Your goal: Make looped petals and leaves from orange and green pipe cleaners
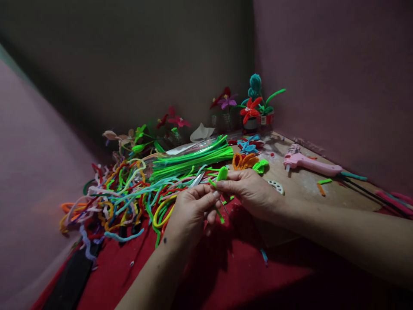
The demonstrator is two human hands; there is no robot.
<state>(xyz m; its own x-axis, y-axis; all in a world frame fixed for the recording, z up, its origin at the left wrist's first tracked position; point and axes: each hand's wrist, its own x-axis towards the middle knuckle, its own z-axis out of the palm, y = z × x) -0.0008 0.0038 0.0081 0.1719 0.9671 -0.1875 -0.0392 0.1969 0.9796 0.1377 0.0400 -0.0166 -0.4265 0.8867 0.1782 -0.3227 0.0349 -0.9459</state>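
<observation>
Both my hands meet in the middle of the view around a bright green pipe cleaner piece (222, 174). My right hand (250, 189) pinches its folded, leaf-like part between thumb and fingers. With thumb and forefinger, my left hand (196, 206) grips the lower end of the same piece. A short green tail hangs below the fingers, beside a thin wire-like strand. Just behind my left hand lies a silvery blade (197, 178), partly hidden among pipe cleaners. Orange pipe cleaner petals (244, 161) and a green folded piece (260, 166) rest beyond my right hand.
A tangled pile of coloured pipe cleaners (119, 198) spreads to the left, with a green bundle (193, 159) behind. A pink glue gun (311, 163) lies on the board (351, 191) at right. Pipe cleaner flowers (251, 110) stand along the back wall. Red cloth (232, 275) covers the front.
</observation>
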